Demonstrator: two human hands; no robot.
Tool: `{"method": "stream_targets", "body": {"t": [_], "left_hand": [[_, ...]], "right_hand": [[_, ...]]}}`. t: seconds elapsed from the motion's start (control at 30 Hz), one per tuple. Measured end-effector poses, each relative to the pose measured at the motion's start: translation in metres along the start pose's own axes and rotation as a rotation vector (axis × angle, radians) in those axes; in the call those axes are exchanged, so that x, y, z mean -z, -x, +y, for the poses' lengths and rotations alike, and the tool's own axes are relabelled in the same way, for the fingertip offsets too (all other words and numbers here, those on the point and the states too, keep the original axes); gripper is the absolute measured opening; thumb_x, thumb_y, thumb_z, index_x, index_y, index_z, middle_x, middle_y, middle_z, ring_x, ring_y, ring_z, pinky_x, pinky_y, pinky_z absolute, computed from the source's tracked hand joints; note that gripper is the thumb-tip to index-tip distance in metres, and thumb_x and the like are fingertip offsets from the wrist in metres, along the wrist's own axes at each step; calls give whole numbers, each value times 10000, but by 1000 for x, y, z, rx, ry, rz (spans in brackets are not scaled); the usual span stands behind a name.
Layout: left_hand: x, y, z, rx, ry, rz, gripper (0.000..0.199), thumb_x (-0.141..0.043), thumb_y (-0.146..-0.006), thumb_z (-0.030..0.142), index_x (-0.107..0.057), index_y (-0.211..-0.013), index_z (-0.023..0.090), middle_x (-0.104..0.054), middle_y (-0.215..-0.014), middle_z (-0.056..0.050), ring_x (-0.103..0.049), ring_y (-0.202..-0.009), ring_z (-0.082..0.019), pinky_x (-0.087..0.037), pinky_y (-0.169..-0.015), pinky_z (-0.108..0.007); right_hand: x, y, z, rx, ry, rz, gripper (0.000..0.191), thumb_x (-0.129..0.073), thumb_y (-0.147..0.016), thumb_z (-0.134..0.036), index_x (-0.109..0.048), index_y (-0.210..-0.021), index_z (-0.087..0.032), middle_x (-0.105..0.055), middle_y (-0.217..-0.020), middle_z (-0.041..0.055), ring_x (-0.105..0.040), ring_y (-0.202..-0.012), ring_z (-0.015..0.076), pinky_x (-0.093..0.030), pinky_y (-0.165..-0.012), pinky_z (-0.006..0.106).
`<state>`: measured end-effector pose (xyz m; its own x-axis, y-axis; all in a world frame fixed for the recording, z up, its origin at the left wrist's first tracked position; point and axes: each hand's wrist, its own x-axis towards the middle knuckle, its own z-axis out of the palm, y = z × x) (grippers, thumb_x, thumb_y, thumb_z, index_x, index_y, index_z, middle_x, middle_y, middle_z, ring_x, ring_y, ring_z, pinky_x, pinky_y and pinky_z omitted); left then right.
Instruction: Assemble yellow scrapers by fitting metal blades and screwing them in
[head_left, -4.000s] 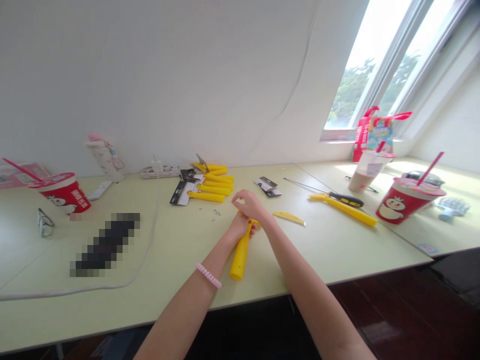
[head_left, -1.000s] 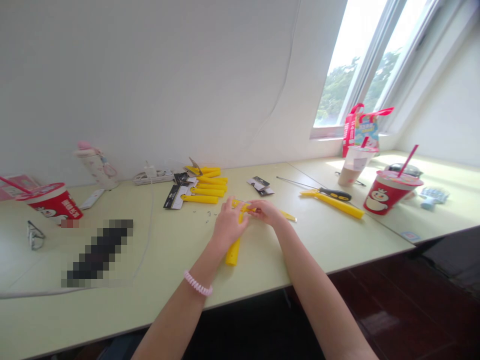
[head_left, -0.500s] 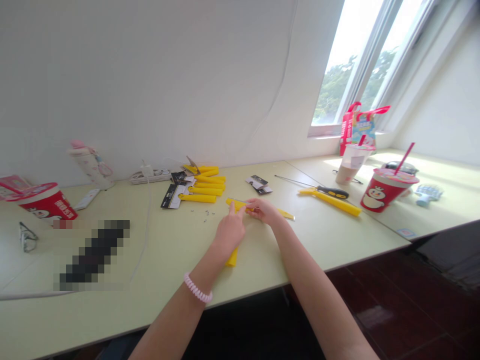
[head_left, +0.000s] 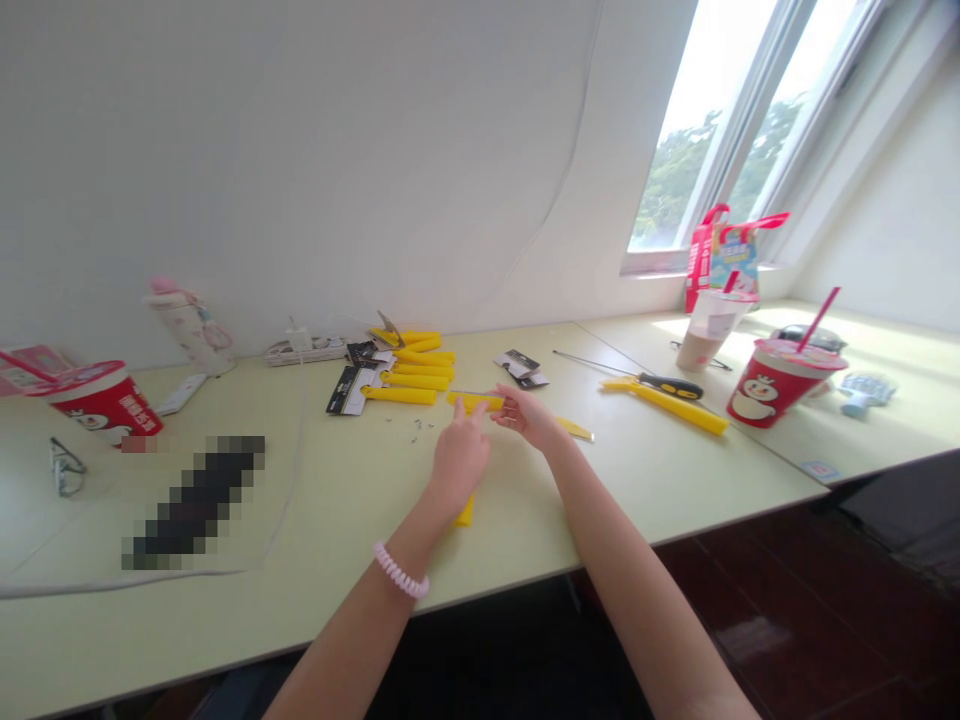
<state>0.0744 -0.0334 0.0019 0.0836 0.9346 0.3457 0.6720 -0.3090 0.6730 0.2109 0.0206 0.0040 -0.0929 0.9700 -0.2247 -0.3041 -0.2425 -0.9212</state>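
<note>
Over the pale green desk, right in front of me, my right hand pinches one end of a yellow strip, thumb and fingers pressed together on it. The strip lies level and points off to my left, though I can't tell whether it is clear of the desk. My left hand is open just below the strip, with two fingers raised and a little apart. I can't tell if their tips touch the strip or only come close. Beneath that hand, the end of a yellow handle pokes out; the rest is hidden behind my hand and wrist, so I can't say whether I'm resting on it.

The step in hand looks like close work on the strip: one hand holds it steady while the other lines up on its free end. The next move calls for a sure hold with those left fingers, keeping the right pinch firm so the strip doesn't swing.

Around me, loose screws lie on the desk to the left of the strip. Beyond them is a row of yellow handles with a black card, and a yellow blade pokes out just past my right hand. Further right lie a screwdriver and a long yellow tool
</note>
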Motion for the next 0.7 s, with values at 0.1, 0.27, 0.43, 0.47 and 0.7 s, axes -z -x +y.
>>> {"method": "stream_targets", "body": {"t": [0.1,0.27,0.43,0.47,0.7], "left_hand": [[8,-7,-4,12,171,82,460,-524,-681,17,-621,-1069,246,-544,-1210,-117,-571,-1024,-265,-409,-898,-382],[33,-25,-16,252,713,143,403,-579,-654,68,-585,-1025,225,-624,-916,-46,-560,-557,-109,-455,-521,-234],[55,-38,-32,310,1125,0,513,-557,-672,122,-466,-1172,192,-537,-642,27,-502,-449,-64,-377,-416,-153],[57,-40,-34,311,1193,-13,533,-554,-673,121,-446,-1190,200,-526,-647,33,-497,-451,-55,-374,-415,-141],[53,-42,-41,382,1496,-19,501,-499,-694,70,-441,-1164,235,-522,-810,-5,-467,-495,-10,-351,-408,-81]], "right_hand": [[-1,-2,2,25,1,-78,322,-441,-857,-455,-597,-867,-174,-658,-743,49,-617,-631,130,-510,-661,252],[-19,-10,23,124,432,-9,235,-459,-840,-317,-627,-821,-153,-674,-716,69,-611,-676,139,-475,-662,238],[-56,-17,48,460,1011,33,156,-509,-804,-249,-647,-854,-195,-674,-809,38,-580,-731,144,-412,-671,244],[-63,-18,51,494,1082,41,161,-512,-807,-268,-646,-863,-197,-670,-835,43,-576,-746,150,-402,-666,246],[-87,-24,59,576,1348,130,197,-465,-840,-264,-643,-830,-181,-640,-887,94,-573,-831,197,-383,-692,271]]}}
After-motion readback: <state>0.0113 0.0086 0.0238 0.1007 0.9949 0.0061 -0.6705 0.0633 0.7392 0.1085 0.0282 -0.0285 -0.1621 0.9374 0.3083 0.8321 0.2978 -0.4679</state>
